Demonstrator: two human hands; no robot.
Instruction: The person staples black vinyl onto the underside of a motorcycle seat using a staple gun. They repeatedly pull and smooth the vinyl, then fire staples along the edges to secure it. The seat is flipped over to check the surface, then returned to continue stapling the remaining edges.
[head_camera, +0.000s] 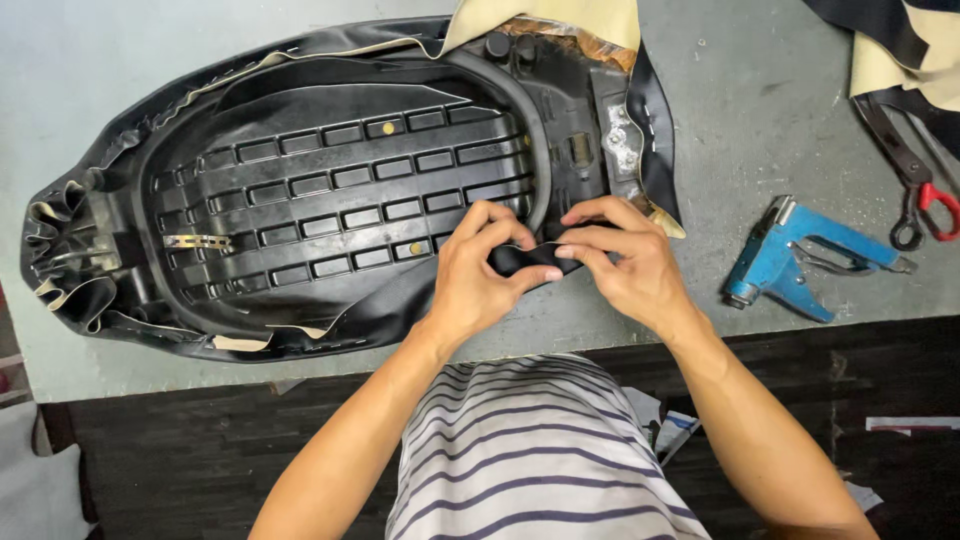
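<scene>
So here's an upside-down motorcycle seat lying on a grey workbench, ribbed black plastic base facing up, with the black vinyl cover wrapped loosely around its rim. Both hands sit at roughly 5 o'clock on the seat, right at the near edge.

The left hand pinches the cover's edge between thumb and curled fingers. The right hand does the same just beside it, thumb and forefinger pressed together on the same flap of vinyl. The fingertips of both hands nearly touch, and the flap is folded up over the base's rim between them.

A blue staple gun lies at 3 o'clock from the hands, well apart from them, and scissors with a red handle sit further out toward 2 o'clock. Some cream-backed material hangs over the seat at 12 o'clock.

What I'd worry about: the cover is bunched and wrinkled at the 9 o'clock end, so pulling hard here could drag it off-centre. The grip is on a small bit of edge, so the vinyl could slip out or tear there. Both hands are busy and the stapler is out of reach, so letting go with one hand probably loses the tension.
</scene>
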